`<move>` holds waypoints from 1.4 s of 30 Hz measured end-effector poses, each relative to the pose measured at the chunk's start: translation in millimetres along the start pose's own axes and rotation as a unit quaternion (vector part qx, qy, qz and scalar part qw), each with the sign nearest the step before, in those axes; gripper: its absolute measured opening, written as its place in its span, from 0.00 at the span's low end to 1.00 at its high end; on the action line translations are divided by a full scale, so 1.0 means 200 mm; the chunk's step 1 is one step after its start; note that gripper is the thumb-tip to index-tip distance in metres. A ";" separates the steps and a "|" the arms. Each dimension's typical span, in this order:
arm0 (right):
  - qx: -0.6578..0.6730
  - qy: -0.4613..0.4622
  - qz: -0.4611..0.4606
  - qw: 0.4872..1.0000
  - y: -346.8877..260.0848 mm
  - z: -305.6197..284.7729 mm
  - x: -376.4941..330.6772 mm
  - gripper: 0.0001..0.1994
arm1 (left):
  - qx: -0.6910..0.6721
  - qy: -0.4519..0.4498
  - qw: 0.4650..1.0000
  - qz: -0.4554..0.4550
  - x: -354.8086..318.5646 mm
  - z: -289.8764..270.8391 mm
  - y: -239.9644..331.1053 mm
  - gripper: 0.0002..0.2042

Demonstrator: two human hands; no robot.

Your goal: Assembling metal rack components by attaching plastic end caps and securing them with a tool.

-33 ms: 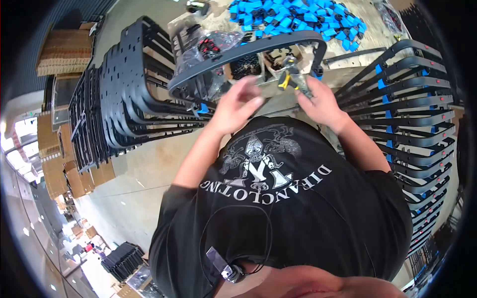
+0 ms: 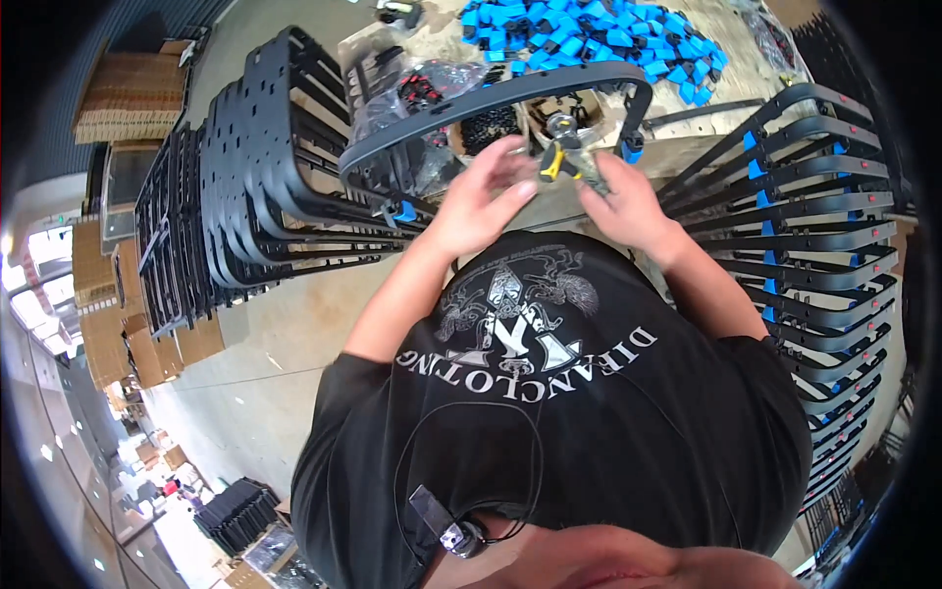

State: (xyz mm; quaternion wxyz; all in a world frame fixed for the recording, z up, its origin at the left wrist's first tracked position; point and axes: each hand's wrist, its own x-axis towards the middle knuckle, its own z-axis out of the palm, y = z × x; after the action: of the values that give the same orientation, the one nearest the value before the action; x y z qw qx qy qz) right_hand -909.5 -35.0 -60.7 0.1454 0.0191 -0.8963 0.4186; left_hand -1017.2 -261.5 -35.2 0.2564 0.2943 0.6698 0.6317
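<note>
My right hand [image 2: 628,208] grips a yellow-and-black tool [image 2: 555,165] whose exact kind I cannot make out; its metal end is near a box of small parts. Thumb and fingers apart, my left hand [image 2: 483,201] is just left of the tool, its fingertips blurred, with nothing visible in it. Beyond both hands, a curved black frame [image 2: 491,106] arches over the work table's near edge. Blue pieces [image 2: 405,211] sit at the frame's lower ends.
Blue plastic caps [image 2: 589,34] are heaped on the table [image 2: 677,123]. Boxes of small black parts [image 2: 488,128] stand under the arch. Stacked black frames [image 2: 257,177] rise on the left, and more frames [image 2: 824,206] on the right. Cardboard stacks [image 2: 132,93] are at far left.
The tool has turned slightly in my right hand and shifted a little left. My left hand has moved slightly right, closer to it.
</note>
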 end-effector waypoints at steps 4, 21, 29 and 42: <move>0.055 -0.020 0.023 0.998 -0.22 0.24 0.03 0.12 | 0.007 -0.005 1.000 0.018 -0.12 -0.10 0.00 0.19; 0.289 -0.010 0.299 0.910 -0.41 0.96 -0.17 0.06 | -0.093 0.437 0.895 -0.014 -0.80 -1.11 -1.00 0.10; 0.129 -0.061 0.316 0.938 -0.48 0.95 -0.23 0.14 | -0.228 0.377 0.893 -0.089 -0.67 -1.11 -1.12 0.08; 0.026 -0.082 0.333 0.939 -0.47 0.97 -0.33 0.18 | -0.299 0.362 0.880 -0.069 -0.66 -1.11 -1.11 0.06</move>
State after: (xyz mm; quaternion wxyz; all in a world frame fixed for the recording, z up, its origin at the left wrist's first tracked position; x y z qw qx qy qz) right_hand -878.6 -249.0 -127.4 -0.0767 -0.2419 -0.8492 0.4631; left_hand -1100.0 -516.7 -244.7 0.1151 -0.0921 0.5134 0.8454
